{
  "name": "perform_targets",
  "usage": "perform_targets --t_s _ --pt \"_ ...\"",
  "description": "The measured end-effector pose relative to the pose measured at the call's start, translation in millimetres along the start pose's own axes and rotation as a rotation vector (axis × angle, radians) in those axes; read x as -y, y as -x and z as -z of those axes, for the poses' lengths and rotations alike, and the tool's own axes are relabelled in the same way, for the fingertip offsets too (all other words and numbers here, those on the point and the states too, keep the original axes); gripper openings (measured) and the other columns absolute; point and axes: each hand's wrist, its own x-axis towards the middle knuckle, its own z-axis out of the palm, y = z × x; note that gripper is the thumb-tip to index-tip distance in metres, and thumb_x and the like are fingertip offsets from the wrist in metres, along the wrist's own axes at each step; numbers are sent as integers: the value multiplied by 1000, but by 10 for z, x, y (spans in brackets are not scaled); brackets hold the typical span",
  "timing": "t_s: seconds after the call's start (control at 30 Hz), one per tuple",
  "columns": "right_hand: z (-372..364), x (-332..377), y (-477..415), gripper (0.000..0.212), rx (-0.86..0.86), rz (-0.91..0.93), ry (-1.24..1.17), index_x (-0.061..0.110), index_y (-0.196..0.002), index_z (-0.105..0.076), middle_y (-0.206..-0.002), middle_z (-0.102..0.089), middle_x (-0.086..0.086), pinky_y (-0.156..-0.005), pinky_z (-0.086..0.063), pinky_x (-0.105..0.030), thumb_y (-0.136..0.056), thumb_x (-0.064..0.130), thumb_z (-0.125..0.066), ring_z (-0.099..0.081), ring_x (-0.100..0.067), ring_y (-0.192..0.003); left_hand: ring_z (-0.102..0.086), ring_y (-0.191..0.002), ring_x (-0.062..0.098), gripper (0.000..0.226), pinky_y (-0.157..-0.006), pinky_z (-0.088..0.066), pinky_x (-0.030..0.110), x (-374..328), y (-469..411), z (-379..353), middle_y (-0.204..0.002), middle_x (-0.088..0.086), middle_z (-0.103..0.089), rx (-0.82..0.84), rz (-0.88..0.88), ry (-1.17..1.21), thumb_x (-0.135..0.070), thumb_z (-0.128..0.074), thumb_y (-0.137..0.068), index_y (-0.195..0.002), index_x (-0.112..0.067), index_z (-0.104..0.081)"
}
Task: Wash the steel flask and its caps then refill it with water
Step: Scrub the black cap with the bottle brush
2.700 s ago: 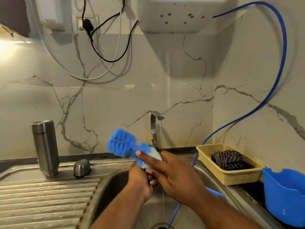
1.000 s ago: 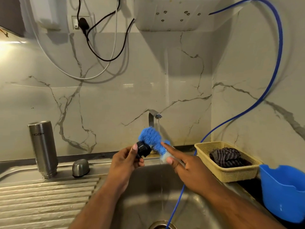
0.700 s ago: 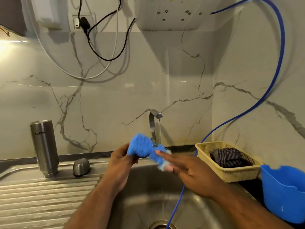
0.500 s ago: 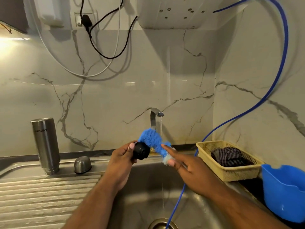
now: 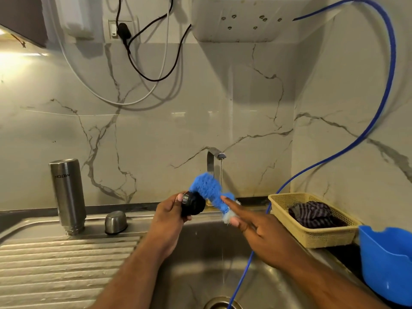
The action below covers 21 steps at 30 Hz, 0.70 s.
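The left hand [image 5: 168,216] held a black inner cap [image 5: 192,204] over the sink [image 5: 200,259], its fingers curled tight around the cap's near side and its thumb on top. Just beyond those fingertips, the blue bristle head of a bottle brush [image 5: 208,190] pressed against the cap. The right hand [image 5: 260,233] gripped the brush's pale lower end, thumb beneath and forefinger laid straight along it, the remaining fingers folded narrow underneath. A thin stream of water fell from the tap [image 5: 214,160] just behind the brush and passed between the two hands into the basin.

Well to the left of the left hand's knuckles, the steel flask [image 5: 68,195] stood inverted on the draining board [image 5: 64,264], and the steel outer cap [image 5: 116,222] rested dome-up between flask and hand. To the right of the right hand's fingers, a yellow basket [image 5: 321,236] contained a crumpled striped cloth [image 5: 312,214]. Beside it stood a blue plastic jug [image 5: 388,262]; its contents could not be told. A blue hose [image 5: 334,157] ran down into the sink.
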Motion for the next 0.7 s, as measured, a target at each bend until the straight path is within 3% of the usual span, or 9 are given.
perform_targets --t_s 0.1,0.17,0.23,0.37,0.43,0.5,0.53,0.63,0.7 --pt "-18 49 7 50 77 81 101 78 -142 -12 -127 -66 22 -91 -52 -26 -103 57 -37 -59 4 -107 -70 -99 20 28 -83 -54 32 28 13 30 -104 2 -76 45 -41 -156 -16 -44 -108 -117 -20 -70" --pt "-55 9 -5 49 36 43 81 81 -139 -11 -109 -72 9 -80 -55 -29 -103 57 -36 -64 -6 -90 -69 -99 22 28 -82 -52 33 62 9 48 -103 4 -76 44 -63 -194 -22 -45 -108 -120 -19 -69" --pt "-55 -8 4 48 15 25 56 81 -138 -14 -100 -71 5 -79 -56 -33 -103 57 -37 -65 -10 -85 -69 -100 24 30 -84 -52 34 74 4 62 -103 5 -77 40 -68 -201 -25 -44 -108 -122 -19 -69" --pt "-53 -76 3 48 61 34 57 79 -139 -16 -123 -70 9 -89 -57 -37 -104 56 -38 -67 -8 -100 -72 -97 15 30 -83 -56 28 44 7 61 -102 -1 -77 39 -88 -227 -16 -41 -109 -120 -23 -69" --pt "-51 -119 -6 47 15 -2 24 78 -139 -22 -106 -71 23 -82 -57 -26 -104 53 -41 -66 2 -83 -71 -98 14 33 -80 -56 27 34 1 47 -103 -3 -77 17 -111 -210 -19 -39 -110 -117 -25 -71" --pt "-34 -124 -5 46 37 22 34 71 -142 -28 -68 -59 38 -60 -43 -11 -105 48 -43 -54 8 -58 -70 -98 17 35 -80 -56 28 20 -13 38 -105 0 -77 10 -125 -188 -18 -37 -110 -117 -23 -71" --pt "-24 -124 -7 47 39 23 15 68 -144 -29 -65 -55 43 -58 -40 -9 -106 46 -43 -52 10 -55 -71 -100 19 35 -83 -58 30 9 -16 36 -106 2 -77 11 -130 -189 -17 -37 -110 -119 -22 -70" --pt "-11 -109 -14 47 10 25 -14 74 -142 -26 -113 -60 44 -83 -46 -9 -105 50 -43 -55 21 -89 -70 -108 18 33 -94 -58 33 -24 11 16 -113 2 -75 57 -158 -222 -18 -37 -110 -126 -19 -66" --pt "-1 -101 -12 46 19 -1 13 74 -139 -26 -86 -57 51 -71 -44 -8 -105 48 -42 -55 21 -79 -69 -110 16 32 -97 -57 35 -25 31 9 -114 -2 -75 82 -176 -268 -21 -39 -110 -127 -21 -66"
